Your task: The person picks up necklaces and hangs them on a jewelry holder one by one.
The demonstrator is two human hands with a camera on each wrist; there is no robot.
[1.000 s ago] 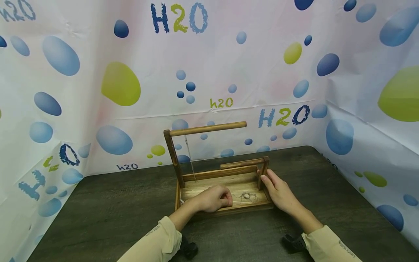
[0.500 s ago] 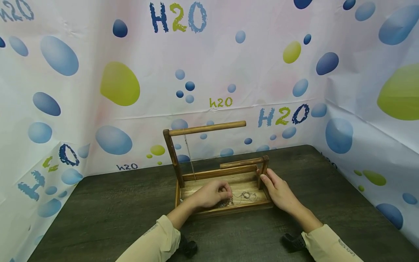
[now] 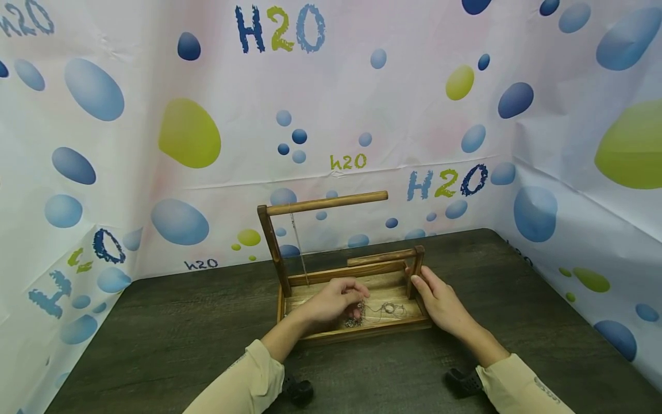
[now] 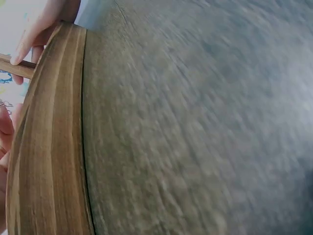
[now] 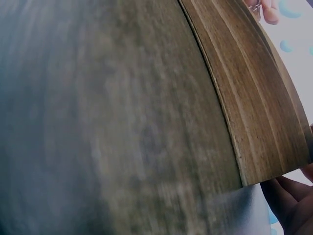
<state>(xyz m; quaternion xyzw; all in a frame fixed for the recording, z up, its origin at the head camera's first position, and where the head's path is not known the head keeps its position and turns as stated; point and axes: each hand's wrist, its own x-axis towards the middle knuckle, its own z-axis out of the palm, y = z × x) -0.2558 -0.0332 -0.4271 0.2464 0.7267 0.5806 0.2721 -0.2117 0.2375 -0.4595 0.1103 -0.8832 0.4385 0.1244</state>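
Observation:
A wooden jewelry stand (image 3: 362, 333) with a tray base lies in front of me in the head view. My left hand (image 3: 331, 302) is over the tray, thumb and fingers pinching a thin silvery chain (image 3: 360, 307) that hangs down to a small tangled pile (image 3: 354, 323). At the stand's right end, my right hand (image 3: 439, 302) grips the short post (image 3: 416, 273), the thumb on its near side. Both wrist views mostly show the tray's front wall (image 4: 49, 137) and the tabletop, with only parts of the hands.
From the tall arm's bar (image 3: 331, 203) a fine chain (image 3: 298, 247) hangs at the left. A short bar (image 3: 380, 259) reaches left from the short post. Another thin necklace (image 3: 389, 309) lies coiled on the tray floor. Dark wooden table (image 3: 196, 333) surrounds the stand; a printed sheet (image 3: 331, 86) rises behind.
My left hand has risen slightly off the tray's front part with the chain, uncovering the tangled pile beneath. My right hand stays on the post.

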